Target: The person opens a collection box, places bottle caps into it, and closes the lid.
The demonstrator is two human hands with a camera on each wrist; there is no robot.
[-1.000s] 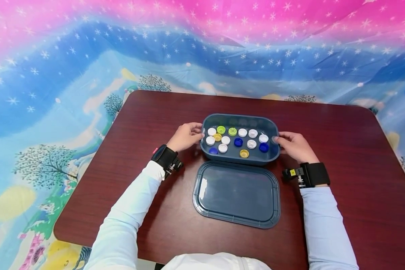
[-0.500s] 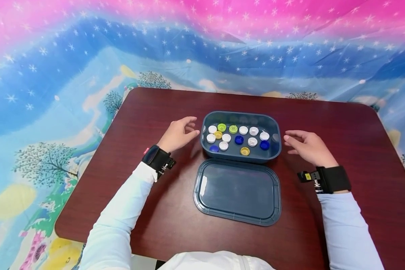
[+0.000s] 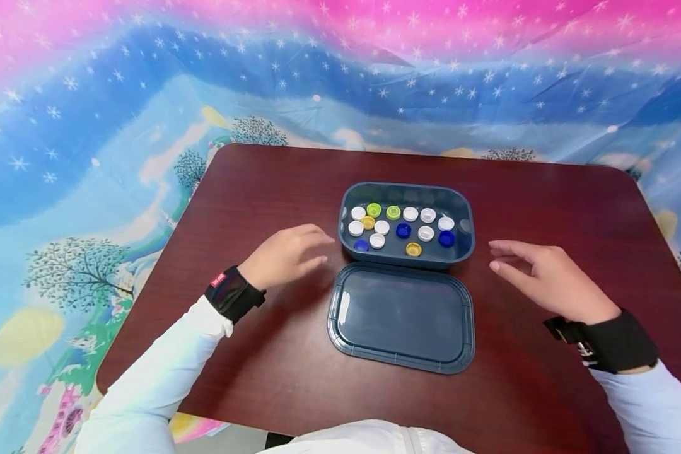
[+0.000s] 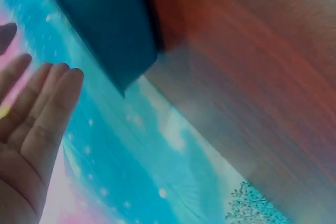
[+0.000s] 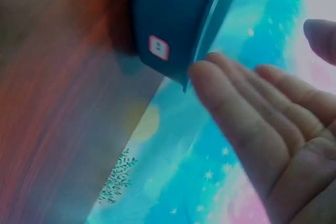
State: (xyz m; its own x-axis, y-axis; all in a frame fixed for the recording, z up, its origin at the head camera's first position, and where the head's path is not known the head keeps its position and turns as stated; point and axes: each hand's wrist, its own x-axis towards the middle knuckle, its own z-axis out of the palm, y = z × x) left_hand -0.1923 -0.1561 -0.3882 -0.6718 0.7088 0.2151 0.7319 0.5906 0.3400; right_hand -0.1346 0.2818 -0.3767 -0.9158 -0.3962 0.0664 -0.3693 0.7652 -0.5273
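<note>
A dark blue-grey plastic box [image 3: 405, 258] stands on the table, holding several bottle caps: white [image 3: 410, 214], green [image 3: 393, 212], blue [image 3: 403, 231] and yellow [image 3: 413, 250]. Its matching flat lid [image 3: 403, 318] lies just in front of it. To the left of the box, my left hand [image 3: 286, 255] is in the air with fingers extended and nothing held. My right hand [image 3: 550, 277] is off the box's right side, fingers straight, also holding nothing. In the right wrist view, a small red-bordered label [image 5: 159, 48] shows on the box's end wall.
The dark red wooden table [image 3: 261, 189] has rounded corners. Behind and to the left of it hangs a printed cloth [image 3: 232, 82] in pink and blue. Both wrists wear black straps with cameras, such as the right strap [image 3: 621, 340].
Both hands have let go of the box's ends and drawn apart, the left outward to the left, the right outward to the right and nearer the body. The box and lid stay in place.
</note>
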